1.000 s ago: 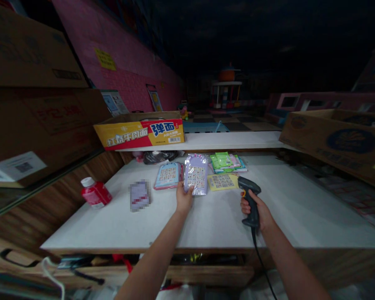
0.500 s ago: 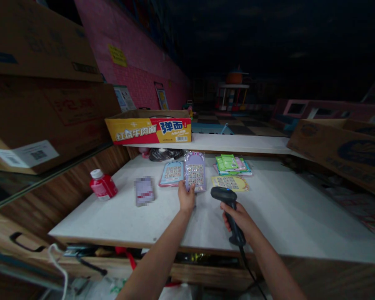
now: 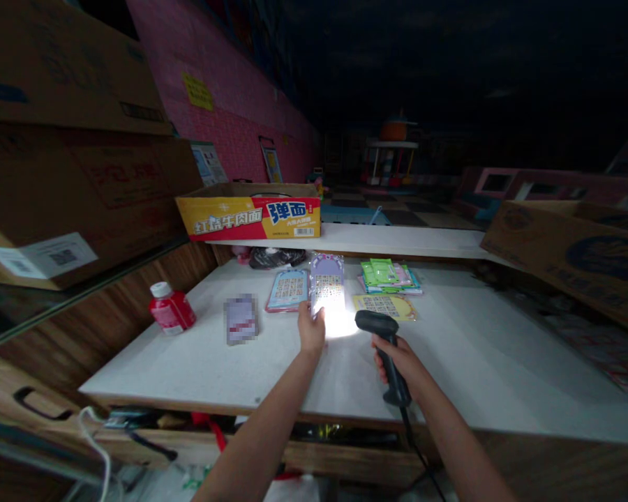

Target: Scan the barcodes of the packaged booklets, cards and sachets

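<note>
A black barcode scanner (image 3: 392, 362) is in my right hand (image 3: 402, 362), fingers wrapped round its handle, its cable trailing down. Its head faces left, and bright white light falls on the lower part of a purple sticker sheet (image 3: 327, 275) in a clear wrapper. My left hand (image 3: 312, 331) grips that sheet's lower left edge, thumb on top. Left of it lie blue sticker sheets (image 3: 287, 287), stacked. To the right are a yellow sticker sheet (image 3: 379, 305) and a pile of green packets (image 3: 382, 270).
A red bottle with a white cap (image 3: 172, 310) and a blurred-out purple pack (image 3: 241, 319) stand on the white table (image 3: 188, 373). A yellow and red noodle carton (image 3: 251, 217) sits on the back ledge. Brown cartons (image 3: 84, 181) rise at left; another carton (image 3: 576, 251) is at right.
The scanner's light has come on, washing out the lower part of the purple sheet and the table beside it. Both hands have stayed nearly in place.
</note>
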`<state>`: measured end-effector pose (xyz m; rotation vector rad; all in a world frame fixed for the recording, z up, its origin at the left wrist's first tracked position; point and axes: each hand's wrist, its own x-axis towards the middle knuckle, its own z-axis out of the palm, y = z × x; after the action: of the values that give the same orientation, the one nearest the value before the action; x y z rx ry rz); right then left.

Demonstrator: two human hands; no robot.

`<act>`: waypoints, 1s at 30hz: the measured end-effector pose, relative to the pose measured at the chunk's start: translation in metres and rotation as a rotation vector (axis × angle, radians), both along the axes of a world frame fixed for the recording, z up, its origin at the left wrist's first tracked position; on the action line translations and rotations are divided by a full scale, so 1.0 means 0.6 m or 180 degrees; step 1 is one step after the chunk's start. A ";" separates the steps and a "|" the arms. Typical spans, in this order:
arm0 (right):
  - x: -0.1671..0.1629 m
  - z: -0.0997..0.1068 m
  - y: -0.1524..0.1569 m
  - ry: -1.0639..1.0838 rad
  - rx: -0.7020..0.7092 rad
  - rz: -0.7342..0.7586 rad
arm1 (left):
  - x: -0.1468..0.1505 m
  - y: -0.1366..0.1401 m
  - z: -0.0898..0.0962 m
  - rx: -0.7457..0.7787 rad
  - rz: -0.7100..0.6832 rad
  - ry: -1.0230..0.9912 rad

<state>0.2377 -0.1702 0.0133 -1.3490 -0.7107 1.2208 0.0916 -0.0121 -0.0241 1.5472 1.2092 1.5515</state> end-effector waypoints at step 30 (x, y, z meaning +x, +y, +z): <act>0.146 -0.049 -0.035 0.2105 0.0717 -0.0452 | -0.007 0.000 -0.005 0.0233 -0.0292 -0.0351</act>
<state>0.3252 -0.1910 -0.0163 -0.7243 -0.2621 1.3221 0.0874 -0.0123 -0.0272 1.5202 1.0173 1.6143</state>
